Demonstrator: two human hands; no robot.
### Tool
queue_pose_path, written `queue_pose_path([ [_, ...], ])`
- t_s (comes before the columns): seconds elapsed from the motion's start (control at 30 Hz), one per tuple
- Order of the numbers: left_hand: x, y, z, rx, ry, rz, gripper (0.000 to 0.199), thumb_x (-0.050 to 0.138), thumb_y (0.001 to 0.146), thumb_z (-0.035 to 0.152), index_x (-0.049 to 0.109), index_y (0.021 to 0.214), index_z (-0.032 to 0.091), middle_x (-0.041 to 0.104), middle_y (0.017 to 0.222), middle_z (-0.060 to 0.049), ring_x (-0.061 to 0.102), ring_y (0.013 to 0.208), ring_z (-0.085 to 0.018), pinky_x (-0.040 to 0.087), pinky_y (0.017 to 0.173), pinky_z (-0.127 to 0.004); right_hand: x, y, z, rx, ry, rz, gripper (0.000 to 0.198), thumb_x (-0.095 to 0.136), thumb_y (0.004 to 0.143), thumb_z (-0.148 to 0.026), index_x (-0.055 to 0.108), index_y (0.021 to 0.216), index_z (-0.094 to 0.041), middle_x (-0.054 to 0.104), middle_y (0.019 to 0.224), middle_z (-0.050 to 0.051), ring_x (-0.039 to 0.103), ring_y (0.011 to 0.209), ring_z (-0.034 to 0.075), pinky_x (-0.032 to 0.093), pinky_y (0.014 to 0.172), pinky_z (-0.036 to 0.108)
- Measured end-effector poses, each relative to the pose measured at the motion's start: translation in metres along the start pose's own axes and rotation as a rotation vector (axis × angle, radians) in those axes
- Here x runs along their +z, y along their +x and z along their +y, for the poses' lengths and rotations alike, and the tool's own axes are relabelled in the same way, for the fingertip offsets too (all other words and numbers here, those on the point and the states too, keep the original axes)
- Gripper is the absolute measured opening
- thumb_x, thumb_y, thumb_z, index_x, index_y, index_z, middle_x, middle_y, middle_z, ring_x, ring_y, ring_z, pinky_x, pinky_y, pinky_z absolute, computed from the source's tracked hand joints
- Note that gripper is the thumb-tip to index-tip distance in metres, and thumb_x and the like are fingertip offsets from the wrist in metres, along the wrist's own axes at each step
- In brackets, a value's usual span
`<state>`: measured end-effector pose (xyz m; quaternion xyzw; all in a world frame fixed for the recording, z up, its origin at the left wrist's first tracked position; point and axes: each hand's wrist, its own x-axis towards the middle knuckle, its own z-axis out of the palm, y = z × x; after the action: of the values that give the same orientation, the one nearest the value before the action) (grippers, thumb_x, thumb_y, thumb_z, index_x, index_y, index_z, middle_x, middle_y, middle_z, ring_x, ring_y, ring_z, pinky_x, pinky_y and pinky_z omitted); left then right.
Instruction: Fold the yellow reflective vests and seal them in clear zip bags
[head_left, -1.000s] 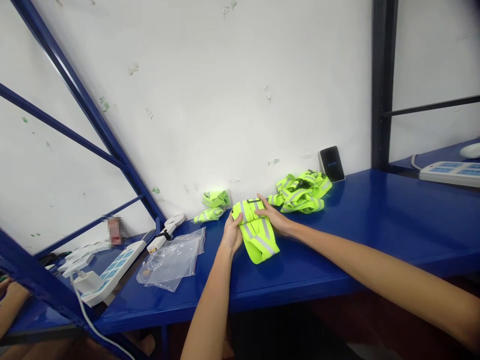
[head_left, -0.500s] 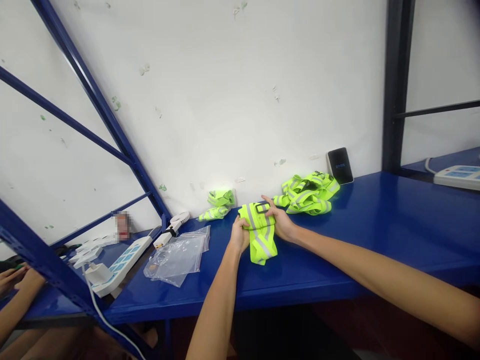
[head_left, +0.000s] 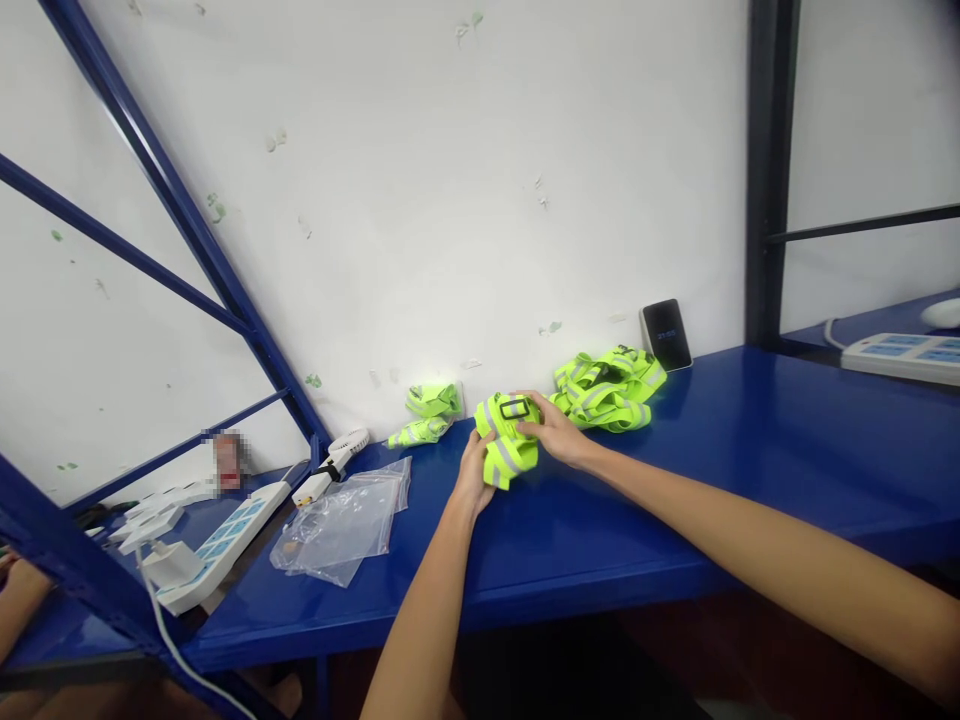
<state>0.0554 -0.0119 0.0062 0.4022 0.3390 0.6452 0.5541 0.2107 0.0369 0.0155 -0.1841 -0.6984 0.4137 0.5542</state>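
Note:
Between my hands is a bundled neon-yellow reflective strap [head_left: 510, 455] with grey stripes and a black rectangular buckle [head_left: 515, 408] on its upper side. My left hand [head_left: 474, 470] grips the bundle from the left and below, its fingers partly hidden behind it. On the other side my right hand [head_left: 553, 430] pinches the strap near the buckle, thumb in front. A loose heap of similar reflective straps [head_left: 611, 390] lies just beyond my right hand, against the wall. Further left, a smaller folded neon bundle [head_left: 431, 412] sits by the wall.
Clear plastic zip bags [head_left: 341, 525] lie on the blue table [head_left: 720, 480], left of my hands. Beside them are a white handheld fan [head_left: 330, 475] and a power strip [head_left: 232, 545]. A phone [head_left: 666, 335] leans on the wall. Another person's arm [head_left: 22, 605] shows at far left.
The strap's hanging end has been drawn up and folded into the bundle, which is now shorter. The buckle has turned to face me more. The whole view has shifted slightly.

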Motion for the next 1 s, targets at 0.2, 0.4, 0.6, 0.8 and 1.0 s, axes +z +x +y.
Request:
queue_pose_path([
  [0.2, 0.003, -0.01, 0.014, -0.251, 0.011, -0.13, 0.051, 0.053, 0.083, 0.053, 0.047, 0.127, 0.027, 0.065, 0.105, -0.007, 0.067, 0.086, -0.023, 0.056, 0.07, -0.038, -0.002, -0.007, -0.006, -0.299, -0.334, -0.009, 0.05, 0.043, 0.067, 0.001, 0.064, 0.106, -0.021, 0.059, 0.1, 0.006, 0.056, 0.097, 0.021, 0.044, 0.089, 0.038],
  [0.4, 0.005, -0.011, 0.012, -0.212, 0.062, -0.204, 0.062, 0.063, 0.08, 0.048, 0.037, 0.133, 0.03, 0.064, 0.112, -0.009, 0.07, 0.082, -0.024, 0.055, 0.064, -0.034, -0.002, -0.005, -0.003, -0.439, -0.496, -0.013, 0.062, 0.038, 0.068, 0.005, 0.063, 0.116, -0.025, 0.053, 0.109, 0.008, 0.054, 0.103, 0.021, 0.045, 0.09, 0.039],
  [0.6, 0.002, -0.01, 0.004, -0.047, 0.107, -0.177, 0.103, 0.077, 0.065, 0.015, 0.015, 0.143, 0.041, 0.062, 0.115, -0.005, 0.068, 0.09, -0.021, 0.054, 0.083, -0.042, -0.011, 0.0, 0.013, -0.362, -0.601, -0.076, 0.064, 0.04, 0.062, 0.004, 0.055, 0.12, -0.02, 0.049, 0.13, 0.011, 0.051, 0.116, 0.024, 0.042, 0.099, 0.044],
  [0.8, -0.004, -0.006, -0.009, 0.088, 0.263, -0.199, 0.114, 0.077, 0.058, 0.005, 0.015, 0.149, 0.033, 0.065, 0.11, -0.007, 0.064, 0.099, -0.023, 0.05, 0.087, -0.037, -0.021, 0.002, 0.011, -0.183, -0.589, -0.11, 0.068, 0.044, 0.063, 0.002, 0.054, 0.125, -0.023, 0.064, 0.117, 0.006, 0.06, 0.104, 0.023, 0.045, 0.095, 0.041],
  [1.0, -0.006, -0.006, -0.002, 0.287, 0.54, -0.015, 0.057, 0.076, 0.066, 0.022, 0.061, 0.121, 0.026, 0.062, 0.082, -0.001, 0.061, 0.082, -0.021, 0.046, 0.087, -0.034, -0.023, 0.005, 0.014, -0.19, -0.443, -0.258, 0.072, 0.043, 0.06, 0.0, 0.059, 0.127, -0.022, 0.063, 0.126, 0.006, 0.058, 0.115, 0.023, 0.041, 0.102, 0.042],
])
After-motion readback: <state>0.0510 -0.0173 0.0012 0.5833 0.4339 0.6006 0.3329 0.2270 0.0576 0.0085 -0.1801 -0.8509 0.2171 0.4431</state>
